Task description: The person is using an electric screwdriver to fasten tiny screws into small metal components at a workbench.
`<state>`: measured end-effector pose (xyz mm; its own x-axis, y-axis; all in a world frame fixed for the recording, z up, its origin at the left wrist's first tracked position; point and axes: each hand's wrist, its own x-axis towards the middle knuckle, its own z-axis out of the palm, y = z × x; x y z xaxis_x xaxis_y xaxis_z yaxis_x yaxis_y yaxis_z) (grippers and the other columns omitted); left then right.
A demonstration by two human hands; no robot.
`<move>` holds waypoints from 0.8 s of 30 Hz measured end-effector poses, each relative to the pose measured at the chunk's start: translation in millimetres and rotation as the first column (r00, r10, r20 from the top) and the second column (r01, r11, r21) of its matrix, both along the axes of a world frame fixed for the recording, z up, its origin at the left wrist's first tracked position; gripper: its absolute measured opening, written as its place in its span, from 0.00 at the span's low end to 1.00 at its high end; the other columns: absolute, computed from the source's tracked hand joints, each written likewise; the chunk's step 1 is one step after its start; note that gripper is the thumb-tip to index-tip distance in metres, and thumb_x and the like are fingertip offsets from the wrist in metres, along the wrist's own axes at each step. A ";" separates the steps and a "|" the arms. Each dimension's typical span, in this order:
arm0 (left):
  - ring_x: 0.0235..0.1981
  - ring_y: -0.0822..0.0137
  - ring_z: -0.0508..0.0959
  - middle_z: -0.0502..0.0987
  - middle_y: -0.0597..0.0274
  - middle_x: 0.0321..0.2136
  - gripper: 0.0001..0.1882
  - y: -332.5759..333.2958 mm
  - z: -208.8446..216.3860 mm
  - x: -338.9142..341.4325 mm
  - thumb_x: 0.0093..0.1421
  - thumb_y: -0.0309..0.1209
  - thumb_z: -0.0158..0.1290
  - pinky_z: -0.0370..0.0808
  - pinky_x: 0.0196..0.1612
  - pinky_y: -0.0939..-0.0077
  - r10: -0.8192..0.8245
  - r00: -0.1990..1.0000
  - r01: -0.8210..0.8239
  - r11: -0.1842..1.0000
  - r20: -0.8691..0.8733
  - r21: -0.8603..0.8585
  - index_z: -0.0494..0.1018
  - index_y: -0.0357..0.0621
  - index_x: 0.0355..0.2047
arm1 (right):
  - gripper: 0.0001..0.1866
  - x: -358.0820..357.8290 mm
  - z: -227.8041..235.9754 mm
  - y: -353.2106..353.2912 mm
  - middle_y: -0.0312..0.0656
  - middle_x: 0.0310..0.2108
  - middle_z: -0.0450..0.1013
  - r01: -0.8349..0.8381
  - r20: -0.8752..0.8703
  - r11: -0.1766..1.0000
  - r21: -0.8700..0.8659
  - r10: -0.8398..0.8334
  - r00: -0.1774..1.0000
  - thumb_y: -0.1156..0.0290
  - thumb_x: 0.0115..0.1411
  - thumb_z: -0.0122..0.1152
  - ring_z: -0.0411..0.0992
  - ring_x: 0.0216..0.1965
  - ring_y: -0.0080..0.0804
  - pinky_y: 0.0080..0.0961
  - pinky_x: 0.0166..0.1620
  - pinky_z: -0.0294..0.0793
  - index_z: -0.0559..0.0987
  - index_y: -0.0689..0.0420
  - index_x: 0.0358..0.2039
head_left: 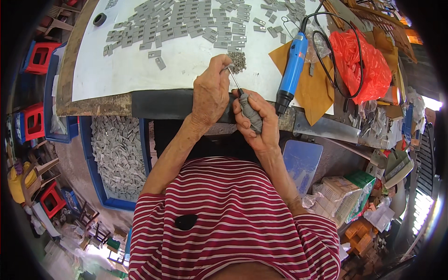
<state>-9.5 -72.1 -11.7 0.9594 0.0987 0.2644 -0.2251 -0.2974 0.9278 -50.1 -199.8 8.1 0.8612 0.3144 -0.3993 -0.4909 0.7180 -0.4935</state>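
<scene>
My left hand [211, 91] is closed, pinching a small grey piece [227, 67] between thumb and fingertips at the table's front edge. In my right hand [261, 116] is a screwdriver [251, 113], its handle wrapped in grey cloth. The thin metal shaft points up and left, its tip at the pinched piece; the exact contact is hidden by the fingers. Just beyond the hands lies a small heap of tiny metal screws [238, 62]. Many small grey rectangular pieces [179, 23] with metallic insets spread across the white table sheet [116, 77].
A blue electric screwdriver [293, 70] with a black cable lies right of my hands on brown paper [315, 88]. Beyond it is a red plastic bag [361, 65]. A black tape roll [99, 19] sits far left. Below the table, a blue tray [112, 203] holds grey pieces.
</scene>
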 end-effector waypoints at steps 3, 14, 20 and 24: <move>0.21 0.74 0.70 0.73 0.58 0.24 0.09 0.0 0.9 -0.5 0.58 0.20 0.43 0.67 0.24 0.80 -0.010 1.000 0.008 0.998 0.027 0.067 0.66 0.38 0.39 | 0.17 0.9 6.6 -1.2 0.48 0.26 0.68 -0.005 0.025 0.987 -0.160 0.009 1.000 0.71 0.60 0.44 0.60 0.15 0.21 0.10 0.10 0.53 0.67 0.72 0.43; 0.19 0.59 0.72 0.71 0.53 0.21 0.10 -0.6 -3.7 2.0 0.55 0.20 0.46 0.68 0.23 0.71 0.013 0.991 -0.047 0.966 0.133 0.253 0.67 0.39 0.39 | 0.10 7.4 20.7 -7.7 0.43 0.20 0.70 -0.009 0.124 0.895 -0.445 0.072 0.990 0.74 0.57 0.51 0.64 0.14 0.20 0.13 0.12 0.56 0.73 0.67 0.37; 0.22 0.52 0.73 0.72 0.51 0.23 0.09 0.9 -6.8 2.8 0.55 0.21 0.45 0.69 0.26 0.67 0.021 0.991 -0.066 0.938 0.135 0.339 0.67 0.39 0.38 | 0.12 16.5 20.5 -9.1 0.46 0.20 0.68 0.460 0.439 0.149 -0.875 0.646 0.625 0.74 0.52 0.55 0.69 0.18 0.36 0.31 0.21 0.67 0.71 0.65 0.38; 0.22 0.52 0.73 0.72 0.51 0.22 0.09 -0.5 -5.6 3.1 0.55 0.21 0.45 0.69 0.26 0.66 0.004 0.992 -0.049 0.934 0.128 0.354 0.67 0.40 0.38 | 0.13 19.4 37.3 -11.0 0.50 0.23 0.66 0.566 0.250 -0.087 -0.820 0.834 0.491 0.76 0.50 0.54 0.69 0.22 0.49 0.36 0.24 0.69 0.69 0.63 0.38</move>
